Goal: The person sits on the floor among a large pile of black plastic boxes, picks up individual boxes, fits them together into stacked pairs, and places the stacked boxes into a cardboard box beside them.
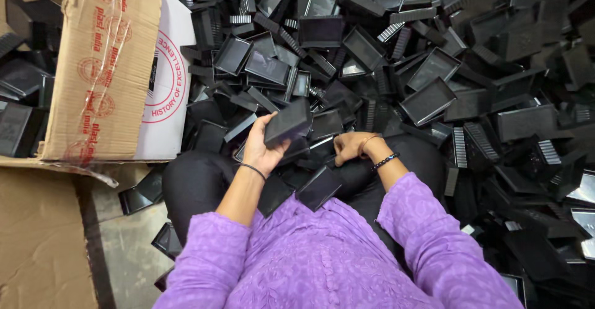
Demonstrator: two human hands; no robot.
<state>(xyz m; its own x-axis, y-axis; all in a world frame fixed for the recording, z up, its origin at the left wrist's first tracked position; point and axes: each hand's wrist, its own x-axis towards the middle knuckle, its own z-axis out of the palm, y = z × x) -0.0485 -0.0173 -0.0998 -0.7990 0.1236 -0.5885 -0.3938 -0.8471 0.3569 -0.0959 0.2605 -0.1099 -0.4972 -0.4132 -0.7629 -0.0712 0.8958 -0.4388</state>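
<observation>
Left hand [261, 146] grips one black tray [287, 122]; right hand [348, 147] fingers curl into lap trays [318, 186]. The pile [434, 67] from twelve to three (huge) looks unsorted; box [105, 67] at ten holds few.

Grey concrete floor [127, 247], flattened cardboard [37, 241], open cardboard box [105, 67] at left
</observation>
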